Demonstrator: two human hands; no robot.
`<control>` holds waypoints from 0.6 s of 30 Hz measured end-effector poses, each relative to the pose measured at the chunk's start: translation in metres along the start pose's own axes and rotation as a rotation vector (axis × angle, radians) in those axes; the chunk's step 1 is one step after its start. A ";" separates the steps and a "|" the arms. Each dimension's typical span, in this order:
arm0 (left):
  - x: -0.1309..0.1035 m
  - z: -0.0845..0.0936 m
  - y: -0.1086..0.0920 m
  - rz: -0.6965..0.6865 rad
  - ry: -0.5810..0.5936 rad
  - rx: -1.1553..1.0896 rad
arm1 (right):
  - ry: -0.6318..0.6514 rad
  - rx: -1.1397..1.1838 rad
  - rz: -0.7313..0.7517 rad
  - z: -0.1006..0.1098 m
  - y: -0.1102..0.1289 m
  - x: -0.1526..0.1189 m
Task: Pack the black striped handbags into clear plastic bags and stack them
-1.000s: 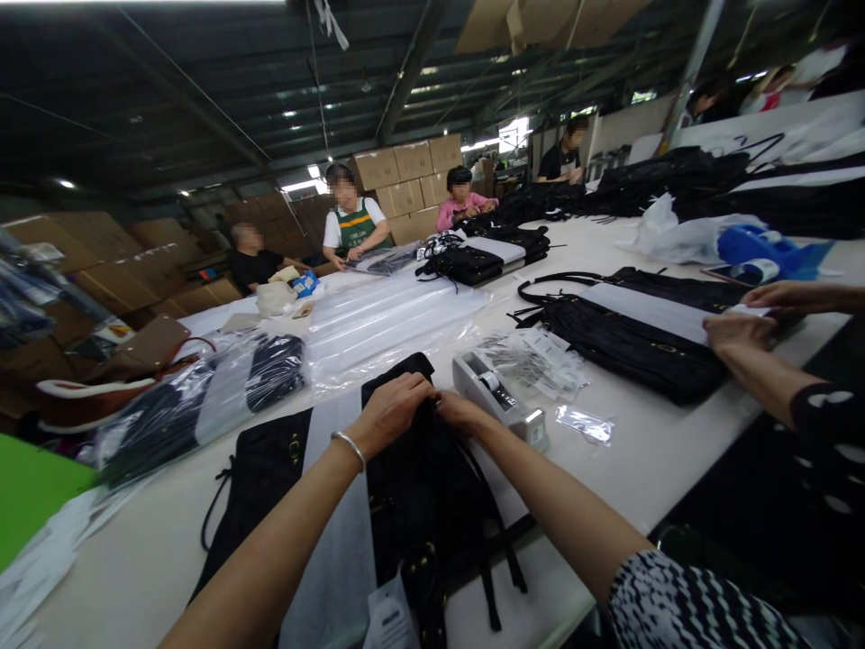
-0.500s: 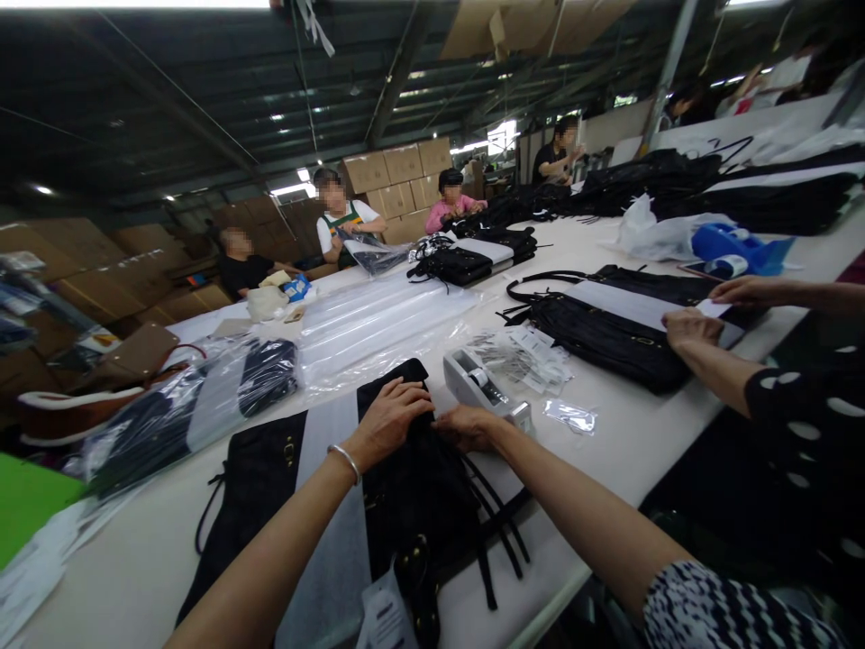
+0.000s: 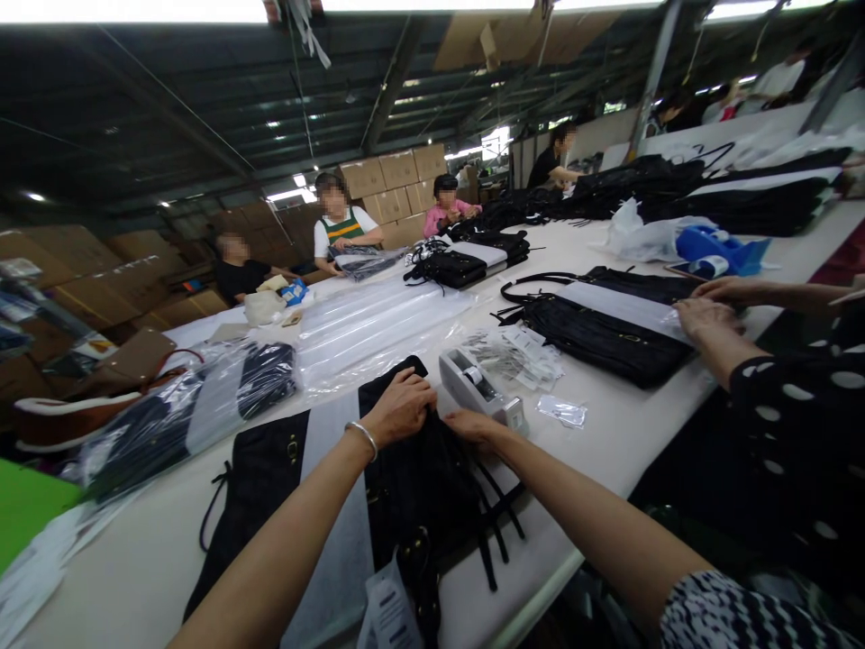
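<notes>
Across the table (image 3: 601,442), a co-worker's (image 3: 348,225) package (image 3: 365,261) has sunk; left hand (image 3: 402,406) and right hand (image 3: 473,428) half-curl at the black bag (image 3: 412,496), grips unclear.

Legible text: none. White hang tag (image 3: 390,606): dark printed blocks, too blurred to read. Tape dispenser (image 3: 481,394): pale label (image 3: 517,415) on its end, illegible. Stacked cartons (image 3: 397,171), background: faint printed marks, unreadable.

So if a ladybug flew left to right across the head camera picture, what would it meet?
Green surface, plastic-wrapped bag, silver bracelet, camera wearer's left hand, camera wearer's right hand, small shiny piece of plastic, another person's polka-dot sleeve.
</notes>
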State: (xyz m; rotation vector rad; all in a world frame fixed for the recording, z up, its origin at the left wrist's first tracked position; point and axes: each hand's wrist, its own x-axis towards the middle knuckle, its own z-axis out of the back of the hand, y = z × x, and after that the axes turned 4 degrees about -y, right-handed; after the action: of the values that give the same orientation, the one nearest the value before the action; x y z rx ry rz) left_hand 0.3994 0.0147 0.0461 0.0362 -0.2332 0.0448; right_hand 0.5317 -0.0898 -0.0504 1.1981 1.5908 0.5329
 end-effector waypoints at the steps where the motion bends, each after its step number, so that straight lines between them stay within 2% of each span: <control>1: 0.001 -0.002 -0.001 -0.001 0.003 -0.005 | 0.017 -0.014 -0.034 0.003 0.002 -0.009; 6: 0.005 -0.008 0.000 0.002 -0.038 -0.038 | 0.071 -0.009 -0.084 0.005 0.004 -0.036; 10: 0.006 -0.007 0.001 0.014 -0.081 -0.066 | 0.027 -0.038 -0.051 -0.007 0.002 -0.034; 14: 0.010 -0.012 -0.002 -0.003 -0.045 -0.056 | -0.042 -0.073 0.018 -0.016 0.001 -0.035; 18: 0.015 -0.023 -0.003 0.027 -0.054 -0.056 | -0.014 -0.100 0.016 -0.004 0.001 -0.049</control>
State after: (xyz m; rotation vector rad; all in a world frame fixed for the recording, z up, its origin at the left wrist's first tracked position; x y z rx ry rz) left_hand 0.4191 0.0133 0.0266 -0.0217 -0.2890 0.0639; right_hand 0.5275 -0.1323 -0.0252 1.1383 1.5260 0.6057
